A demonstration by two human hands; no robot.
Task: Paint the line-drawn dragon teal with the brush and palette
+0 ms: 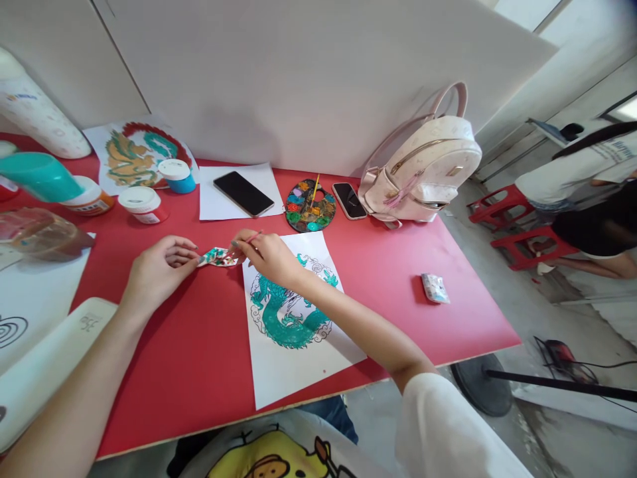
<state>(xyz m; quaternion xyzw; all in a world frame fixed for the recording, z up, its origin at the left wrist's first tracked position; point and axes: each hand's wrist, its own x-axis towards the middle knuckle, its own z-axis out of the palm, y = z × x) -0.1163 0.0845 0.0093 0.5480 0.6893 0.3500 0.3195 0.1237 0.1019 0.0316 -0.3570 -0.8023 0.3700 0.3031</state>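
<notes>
My left hand (159,269) pinches one end of a small paint-stained piece of paper (217,257) lying on the red table (189,352). My right hand (266,255) grips a thin pink paintbrush (251,238) whose tip rests on that stained paper. Just under my right wrist lies a white sheet with a teal dragon drawing (288,312). A round paint palette (311,207) with many colours and a yellow brush on it sits behind the sheet.
Two phones (243,193) (349,200), a pink backpack (423,169), paint jars (144,204) (176,176), another dragon painting (134,154), a small wrapper (435,288). Bottles and papers crowd the left. A person sits on red stools (527,245) at right.
</notes>
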